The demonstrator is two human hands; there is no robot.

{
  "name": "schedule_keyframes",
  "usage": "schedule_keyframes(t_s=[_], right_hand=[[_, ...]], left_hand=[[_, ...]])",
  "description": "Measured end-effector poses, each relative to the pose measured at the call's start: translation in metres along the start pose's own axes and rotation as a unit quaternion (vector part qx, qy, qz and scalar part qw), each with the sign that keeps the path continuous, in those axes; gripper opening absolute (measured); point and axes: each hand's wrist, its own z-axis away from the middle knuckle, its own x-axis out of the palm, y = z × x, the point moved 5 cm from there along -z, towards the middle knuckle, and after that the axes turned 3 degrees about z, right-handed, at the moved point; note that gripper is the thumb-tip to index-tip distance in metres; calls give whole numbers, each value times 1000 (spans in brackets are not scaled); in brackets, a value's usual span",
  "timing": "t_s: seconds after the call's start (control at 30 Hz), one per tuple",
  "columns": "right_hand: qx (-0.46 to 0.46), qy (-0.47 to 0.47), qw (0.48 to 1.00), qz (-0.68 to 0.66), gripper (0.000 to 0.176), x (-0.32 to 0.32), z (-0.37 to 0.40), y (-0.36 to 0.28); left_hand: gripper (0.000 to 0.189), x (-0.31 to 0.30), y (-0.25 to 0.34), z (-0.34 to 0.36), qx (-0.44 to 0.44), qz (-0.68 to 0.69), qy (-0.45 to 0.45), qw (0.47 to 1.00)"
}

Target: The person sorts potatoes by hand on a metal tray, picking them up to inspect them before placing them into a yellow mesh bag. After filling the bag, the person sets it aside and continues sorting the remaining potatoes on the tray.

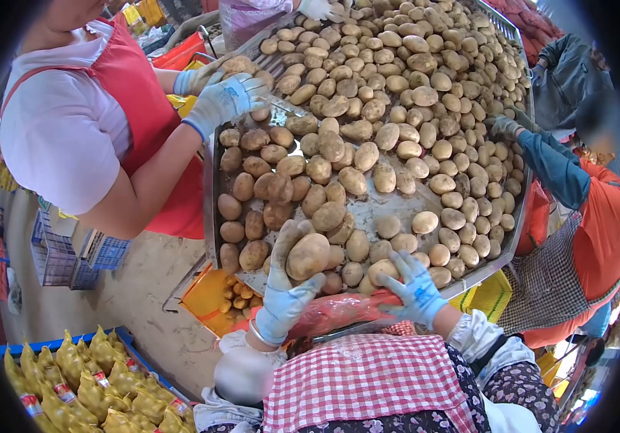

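Head view: left hand (285,285) clamps a potato (308,256) above the near edge of the sorting tray (210,216). Right hand (415,290), fingers spread, rests beside it over a red mesh bag (332,312) (seemingly barely filled). Most potatoes still look unsorted.

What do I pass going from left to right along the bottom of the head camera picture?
yellow bags → orange crate → left hand gripping a potato → right hand with fingers spread → yellow basket
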Motion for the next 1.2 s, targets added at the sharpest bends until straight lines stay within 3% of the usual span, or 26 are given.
schedule_keyframes(t_s=[0.07,0.1,0.17,0.23,0.37,0.43,0.47,0.53,0.6,0.63,0.7,0.73,0.8,0.83,0.87,0.9,0.93,1.0,1.03,1.1,1.17,1.2], right_hand=[[19,-7,999,43,72,3,7,6],[12,14,999,46,72,0,6,4],[5,33,998,51,72,-7,-2,1],[22,78,983,-163,76,-29,-29,-5],[19,48,965,-255,86,-56,-83,-42],[3,106,909,-403,95,-44,-91,-43],[4,108,909,-403,95,-38,-93,-45],[14,190,834,-517,102,-33,-90,-44],[19,202,850,-486,101,-29,-87,-45],[23,213,865,-453,101,-28,-86,-43],[45,179,898,-400,100,-22,-90,-37],[66,142,925,-346,99,-15,-92,-33],[93,131,950,-268,94,-4,-95,-19],[149,72,973,-161,92,-1,-95,-10],[203,8,978,-54,90,3,-91,-1],[189,-10,982,-18,89,10,-86,6],[189,-11,982,-16,89,10,-87,8],[128,-115,978,-113,90,22,-92,0],[127,-192,969,-87,88,18,-100,-12],[125,-195,967,-103,86,31,-111,-30],[127,-198,965,-118,84,40,-115,-33],[103,-175,968,-149,82,39,-117,-34]], left_hand=[[97,1,13,4,142,-311,-18,940],[97,-1,12,4,144,-310,-20,939],[103,5,13,7,244,-455,-50,855],[105,8,8,7,257,-442,-67,857],[111,35,7,1,254,-378,-135,880],[110,49,12,0,272,-422,-131,854],[110,53,14,0,290,-468,-119,826],[108,45,-4,4,291,-456,-116,833],[99,35,-21,4,285,-341,-111,889],[99,34,-20,1,286,-340,-113,889],[87,32,-12,-3,323,-484,-86,809],[87,26,-12,-4,324,-482,-86,810],[76,-4,-33,-16,120,-705,-59,697],[70,-17,-43,-13,73,-767,-72,634],[70,-28,-44,-4,75,-766,-76,634],[67,-38,-43,5,77,-775,-72,623],[65,-44,-39,10,78,-784,-68,612],[61,-52,-29,22,59,-780,-65,619],[60,-57,-22,28,30,-802,-59,593],[60,-66,-5,41,7,-824,-60,564],[60,-98,7,53,-220,-754,65,615],[60,-100,10,49,-217,-755,58,616]])
